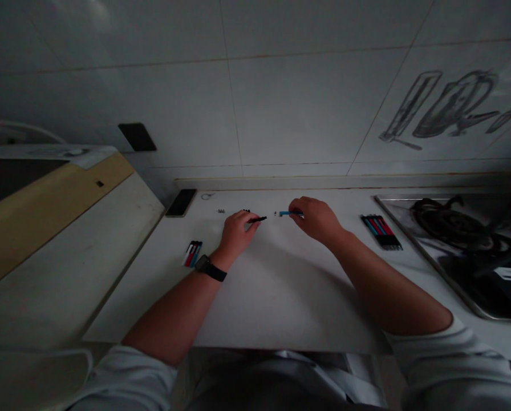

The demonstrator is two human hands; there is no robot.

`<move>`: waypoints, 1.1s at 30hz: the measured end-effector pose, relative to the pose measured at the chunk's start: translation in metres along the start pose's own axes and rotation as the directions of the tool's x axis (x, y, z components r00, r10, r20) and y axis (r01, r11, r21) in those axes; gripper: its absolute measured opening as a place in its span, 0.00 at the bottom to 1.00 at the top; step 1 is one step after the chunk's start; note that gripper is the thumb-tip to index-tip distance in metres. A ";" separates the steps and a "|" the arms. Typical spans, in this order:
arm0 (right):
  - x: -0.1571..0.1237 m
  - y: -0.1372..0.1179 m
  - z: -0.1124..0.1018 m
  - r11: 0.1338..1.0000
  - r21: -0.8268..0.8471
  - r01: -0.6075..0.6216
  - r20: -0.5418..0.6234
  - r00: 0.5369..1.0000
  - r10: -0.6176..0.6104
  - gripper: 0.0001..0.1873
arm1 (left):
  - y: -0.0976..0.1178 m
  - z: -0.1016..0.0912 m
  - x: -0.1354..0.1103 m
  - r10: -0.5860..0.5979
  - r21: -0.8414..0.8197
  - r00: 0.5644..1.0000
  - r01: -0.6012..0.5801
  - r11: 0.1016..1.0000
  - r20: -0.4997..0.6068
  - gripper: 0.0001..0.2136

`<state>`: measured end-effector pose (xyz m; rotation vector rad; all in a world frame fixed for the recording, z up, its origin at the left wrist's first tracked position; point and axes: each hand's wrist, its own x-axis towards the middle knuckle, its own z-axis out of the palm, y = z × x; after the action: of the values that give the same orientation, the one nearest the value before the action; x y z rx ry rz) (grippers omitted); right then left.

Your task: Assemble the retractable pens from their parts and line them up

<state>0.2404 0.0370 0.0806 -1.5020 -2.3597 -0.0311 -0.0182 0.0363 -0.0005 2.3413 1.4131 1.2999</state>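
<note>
Head view: both grips narrow, long axes roughly sideways.
I find the left hand (237, 227) pinching a black piece (260, 218), pointing rightward; the right hand (318, 220) pinches a blue piece (285, 213), extending leftward, apart.

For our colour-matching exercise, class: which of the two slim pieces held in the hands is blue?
The blue piece is in the right hand; the left hand holds the black piece.
</note>
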 end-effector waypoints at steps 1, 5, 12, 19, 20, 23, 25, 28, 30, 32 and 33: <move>0.000 -0.001 0.001 1.000 -0.010 0.015 0.007 1.000 -0.015 0.05 | 0.001 0.000 0.000 0.010 0.001 1.000 -0.010 1.000 0.003 0.04; -0.001 -0.006 0.005 0.998 -0.014 0.068 0.035 0.997 -0.068 0.06 | 0.004 -0.001 0.001 0.046 -0.012 0.998 -0.046 0.999 0.033 0.04; -0.003 -0.013 0.011 0.994 0.025 0.106 0.050 0.993 -0.107 0.08 | 0.008 -0.001 0.001 0.070 -0.028 0.996 -0.068 0.997 0.059 0.03; -0.004 -0.013 0.013 0.988 0.034 0.151 0.037 0.988 -0.152 0.08 | 0.008 -0.002 0.001 0.083 -0.032 0.994 -0.081 0.996 0.070 0.04; -0.004 -0.013 0.013 0.987 0.038 0.159 0.035 0.987 -0.160 0.07 | 0.008 -0.002 0.001 0.082 -0.031 0.994 -0.080 0.996 0.076 0.04; -0.004 -0.014 0.013 0.983 0.047 0.177 0.022 0.984 -0.178 0.07 | 0.009 -0.002 0.001 0.078 -0.008 0.992 -0.078 0.997 0.103 0.05; -0.004 -0.014 0.013 0.981 0.051 0.188 0.011 0.982 -0.189 0.07 | 0.009 -0.003 0.001 0.079 0.012 0.989 -0.081 0.997 0.123 0.07; -0.004 -0.014 0.014 0.977 0.056 0.205 0.003 0.979 -0.205 0.07 | 0.008 -0.002 0.002 0.078 0.030 0.986 -0.084 0.996 0.148 0.08; -0.003 -0.013 0.014 0.975 0.056 0.214 0.000 0.977 -0.214 0.07 | 0.007 -0.002 0.002 0.078 0.034 0.984 -0.085 0.996 0.160 0.09; -0.003 -0.013 0.015 0.974 0.051 0.220 -0.003 0.976 -0.220 0.08 | 0.007 -0.001 0.002 0.083 0.036 0.982 -0.091 0.995 0.170 0.10; -0.003 -0.013 0.015 0.974 0.044 0.222 -0.003 0.975 -0.222 0.08 | 0.007 -0.001 0.002 0.087 0.037 0.980 -0.095 0.995 0.176 0.10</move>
<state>0.2257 0.0318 0.0680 -1.2128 -2.5017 -0.0309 -0.0140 0.0333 0.0049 2.5065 1.3107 1.0616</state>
